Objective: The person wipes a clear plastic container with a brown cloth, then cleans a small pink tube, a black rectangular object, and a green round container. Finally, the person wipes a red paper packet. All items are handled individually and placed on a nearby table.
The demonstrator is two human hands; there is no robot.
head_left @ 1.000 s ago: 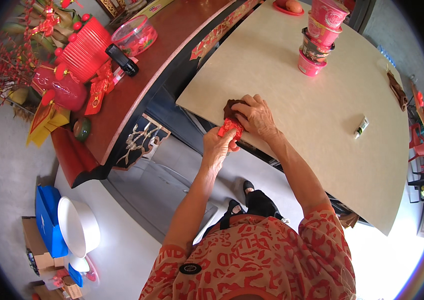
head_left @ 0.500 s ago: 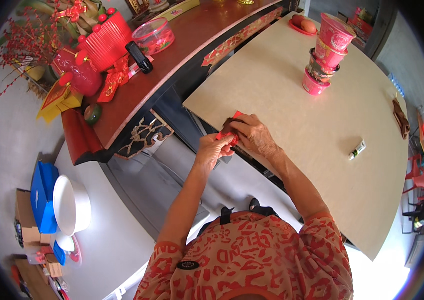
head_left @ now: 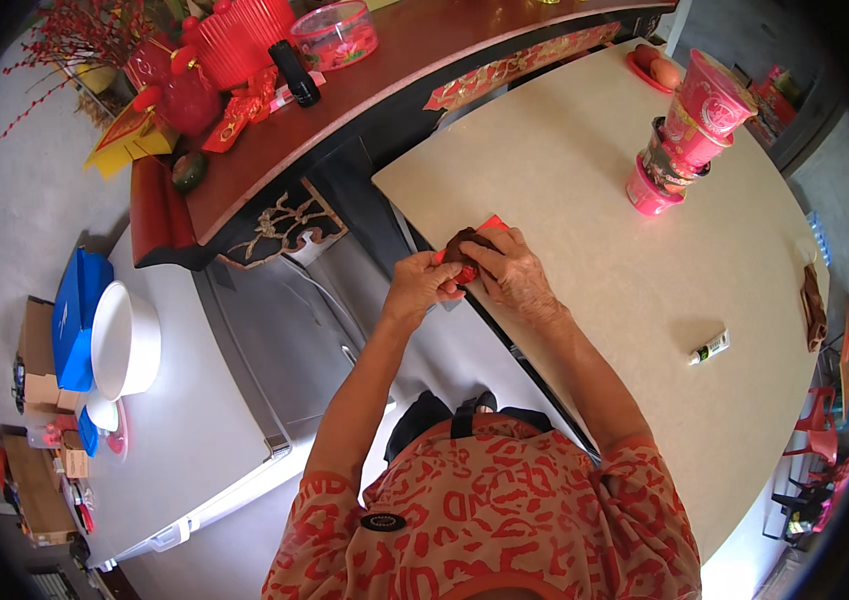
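Head view: L hand [head_left: 417,287] pinches red piece [head_left: 467,273], fingers nearly closed; R hand [head_left: 516,278], half-curled, has brown cloth-like item [head_left: 462,243], both at edge of counter [head_left: 575,230]. Step prob. working the two together; next calls for steady L pinch, R adjusting.

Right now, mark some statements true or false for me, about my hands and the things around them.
1. The left hand touches the red item. True.
2. The right hand hangs free. False: it is on the brown item.
3. The small tube stands upright. False: it lies on the table.
4. Four tubs are stacked on the table. True.
5. The white basin is beside the blue box. True.
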